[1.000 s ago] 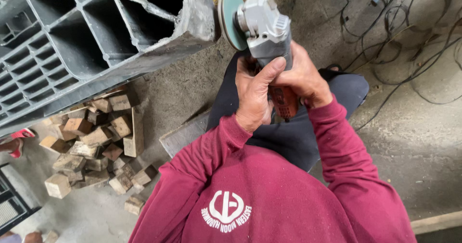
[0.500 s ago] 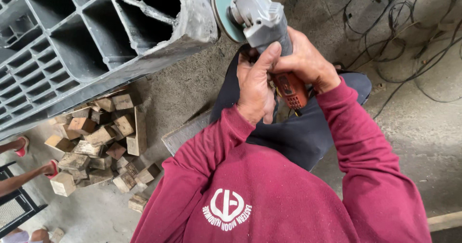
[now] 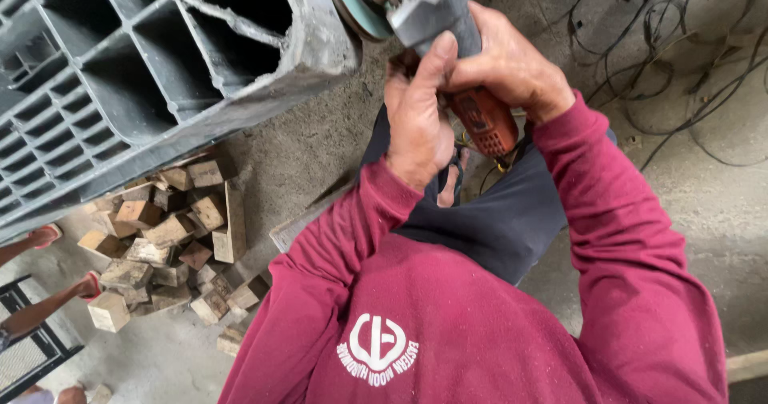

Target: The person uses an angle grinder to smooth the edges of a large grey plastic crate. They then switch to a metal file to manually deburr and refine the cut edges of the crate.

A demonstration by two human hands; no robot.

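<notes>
The angle grinder [image 3: 432, 20] is now carried toward 12 o'clock, its disc beside the grey grid mould [image 3: 312, 44]. Left hand [image 3: 416, 120] and right hand [image 3: 508, 64] are clamped round it; steady, light pressure seems advisable.

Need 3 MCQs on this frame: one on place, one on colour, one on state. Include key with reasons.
1. Where does the pile of wooden blocks lie?
A. on the person's lap
B. on the floor below the grey grid frame
C. among the cables

2. What colour is the rear body of the angle grinder?
A. orange
B. blue
C. yellow

3. How is the grinder held?
A. left hand only
B. right hand only
C. both hands

Key:
1 B, the blocks sit on the concrete just under the frame's edge.
2 A, orange shows behind the grey head.
3 C, the left hand and right hand both wrap it.
</notes>
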